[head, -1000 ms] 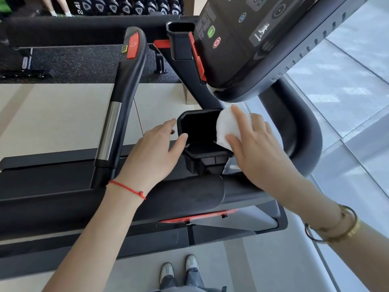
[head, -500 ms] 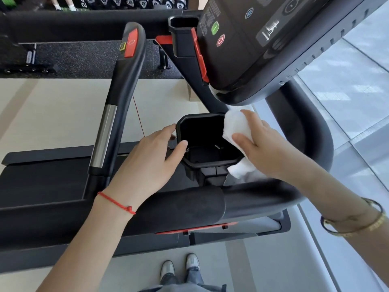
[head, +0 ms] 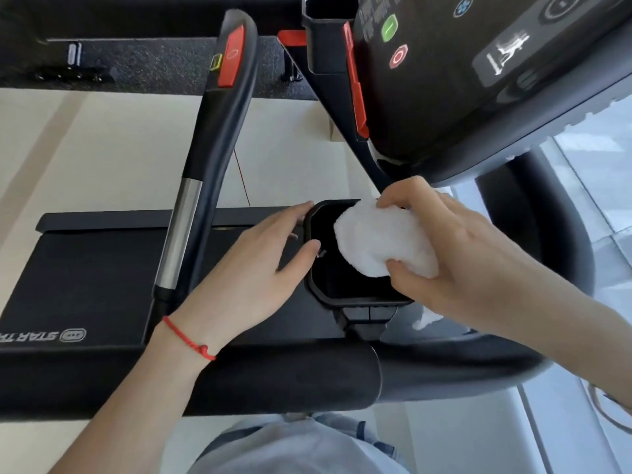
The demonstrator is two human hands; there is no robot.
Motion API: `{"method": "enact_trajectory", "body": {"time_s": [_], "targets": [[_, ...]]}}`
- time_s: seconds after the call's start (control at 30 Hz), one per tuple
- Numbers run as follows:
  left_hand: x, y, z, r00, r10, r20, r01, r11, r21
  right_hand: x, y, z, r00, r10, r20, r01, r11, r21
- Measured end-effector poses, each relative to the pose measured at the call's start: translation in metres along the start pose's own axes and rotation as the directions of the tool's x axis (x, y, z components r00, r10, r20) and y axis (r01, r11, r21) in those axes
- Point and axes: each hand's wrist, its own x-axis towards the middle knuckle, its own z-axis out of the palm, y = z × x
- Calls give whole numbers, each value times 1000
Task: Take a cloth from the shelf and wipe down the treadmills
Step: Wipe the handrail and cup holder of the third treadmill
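My right hand grasping bunched white fluffy cloth over black octagonal plastic cup holder, my left hand flat, fingers relaxed, touching its left rim

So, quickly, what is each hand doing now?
Left hand: open, fingers resting on the cup holder rim.
Right hand: closed, holding the white cloth over the cup holder.
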Motion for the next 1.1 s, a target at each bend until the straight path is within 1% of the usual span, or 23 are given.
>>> {"method": "enact_trajectory", "body": {"time_s": [0.07,0.2,0.27,0.33,0.4,0.57,0.67,0.73,0.8,0.87,0.9,0.93,1.0,1.03,1.1], "targets": [[2,0,1,1000,-9,27,11,997,-74,6,1,-5,999,-1,49,0,1000,8],[7,-2,1,998,-7,60,15,989,-145,17,-3,-8,988,-26,150,37,997,-71],[8,-4,2,998,-3,67,13,989,-151,25,-9,-5,980,-31,197,64,984,-164],[9,-5,2,998,0,64,10,989,-148,35,-14,4,967,-48,249,121,949,-290],[10,-6,3,998,-1,57,9,989,-146,46,-17,15,955,-74,288,177,920,-349],[10,-10,1,998,13,54,-8,996,-86,61,-22,31,897,-56,438,220,917,-333],[9,-11,0,999,8,46,-5,997,-75,58,-24,21,894,-85,439,250,910,-331],[9,-11,0,999,3,49,1,997,-83,54,-23,10,905,-147,399,312,867,-388],[8,-11,1,999,2,53,3,996,-93,51,-19,2,882,-205,424,410,779,-475],[5,-11,1,998,5,60,2,994,-105,51,-16,4,862,-181,473,443,721,-533],[5,-11,2,998,5,64,2,994,-108,53,-15,7,859,-169,483,445,714,-541],[4,-11,2,998,7,67,0,994,-107,55,-15,12,858,-156,490,436,724,-534],[3,-11,2,998,9,69,-2,995,-98,58,-15,20,872,-109,477,362,801,-478],[3,-11,2,998,7,69,-1,996,-95,59,-15,24,888,-89,451,305,849,-431],[3,-11,2,998,2,65,4,996,-86,58,-13,28,926,-82,368,222,907,-357]]}}
